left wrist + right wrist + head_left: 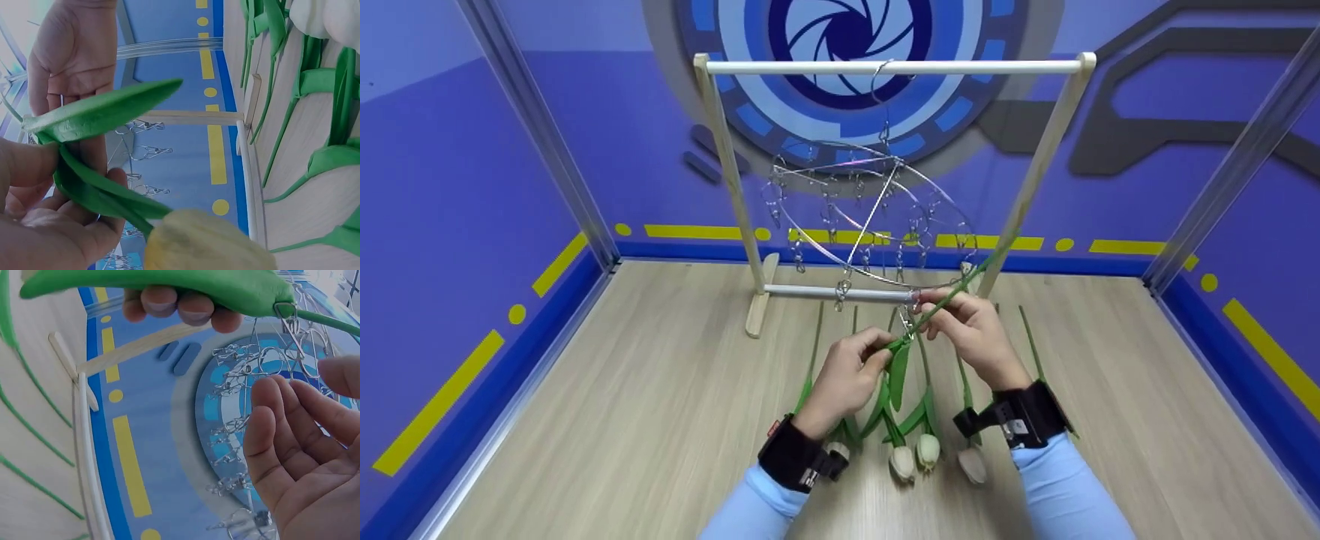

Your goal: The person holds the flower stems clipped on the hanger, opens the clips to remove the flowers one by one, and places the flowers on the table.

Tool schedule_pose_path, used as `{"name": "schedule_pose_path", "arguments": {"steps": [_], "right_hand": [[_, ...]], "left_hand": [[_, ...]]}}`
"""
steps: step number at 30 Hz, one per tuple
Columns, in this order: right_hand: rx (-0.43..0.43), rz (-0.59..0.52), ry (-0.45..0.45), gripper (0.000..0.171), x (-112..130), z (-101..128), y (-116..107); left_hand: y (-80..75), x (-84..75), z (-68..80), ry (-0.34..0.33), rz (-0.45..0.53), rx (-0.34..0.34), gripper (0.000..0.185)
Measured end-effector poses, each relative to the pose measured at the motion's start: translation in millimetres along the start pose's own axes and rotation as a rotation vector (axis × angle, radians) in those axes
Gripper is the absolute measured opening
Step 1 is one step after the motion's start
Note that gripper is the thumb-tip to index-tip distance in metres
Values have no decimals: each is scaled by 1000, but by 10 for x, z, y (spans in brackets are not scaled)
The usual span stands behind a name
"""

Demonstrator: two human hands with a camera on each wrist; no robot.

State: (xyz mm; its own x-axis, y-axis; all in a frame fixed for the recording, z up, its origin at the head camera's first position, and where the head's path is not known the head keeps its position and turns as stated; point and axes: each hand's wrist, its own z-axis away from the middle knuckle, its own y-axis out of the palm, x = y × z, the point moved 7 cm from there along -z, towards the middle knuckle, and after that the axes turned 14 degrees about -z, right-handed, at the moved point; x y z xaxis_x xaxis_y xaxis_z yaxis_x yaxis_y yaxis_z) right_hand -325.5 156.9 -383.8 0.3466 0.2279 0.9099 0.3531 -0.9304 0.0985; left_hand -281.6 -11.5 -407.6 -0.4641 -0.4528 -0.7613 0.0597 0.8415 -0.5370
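Observation:
A green artificial tulip stem (962, 286) is held slanting above the table, with a leaf (897, 375) hanging down. My left hand (877, 356) pinches it at the leaf's base; in the left wrist view its fingers (84, 225) wrap the leaf (101, 112) above a pale bud (208, 244). A wire clip (289, 318) of the round metal clip hanger (870, 217) sits on the stem. My right hand (931, 309) hovers right at that clip, fingers (281, 433) and thumb loosely curved and apart, nothing between them.
The hanger hangs from the top bar of a wooden rack (885, 67) at the back of the wooden table (622, 420). Several more white tulips (928, 450) lie in a row under my hands. Blue walls enclose three sides.

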Motion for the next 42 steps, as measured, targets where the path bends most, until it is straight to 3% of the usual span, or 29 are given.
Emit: {"name": "schedule_pose_path", "arguments": {"steps": [6,14,19,24,27,30,35,38,42], "right_hand": [[55,-117,21,24,-51,-24,74],[84,-184,20,22,-102,-9,150],[51,-162,-6,21,-100,8,155],[-2,-134,-8,17,-95,18,161],[-33,-126,-6,16,-98,14,162],[-61,-122,-7,13,-92,15,162],[-86,-106,-6,6,-67,22,179],[-85,-93,-3,7,-69,27,187],[-43,-110,21,16,-104,37,202]], "left_hand": [[21,53,0,-56,112,83,20],[24,101,21,-95,188,129,23],[12,138,61,-113,224,123,25],[-49,173,126,-111,275,68,31],[-94,171,175,-77,237,41,33],[-128,152,213,-29,109,0,31],[-198,74,230,41,-91,-139,20],[-215,63,222,55,-108,-177,13],[-202,112,201,27,-29,-141,13]]}}
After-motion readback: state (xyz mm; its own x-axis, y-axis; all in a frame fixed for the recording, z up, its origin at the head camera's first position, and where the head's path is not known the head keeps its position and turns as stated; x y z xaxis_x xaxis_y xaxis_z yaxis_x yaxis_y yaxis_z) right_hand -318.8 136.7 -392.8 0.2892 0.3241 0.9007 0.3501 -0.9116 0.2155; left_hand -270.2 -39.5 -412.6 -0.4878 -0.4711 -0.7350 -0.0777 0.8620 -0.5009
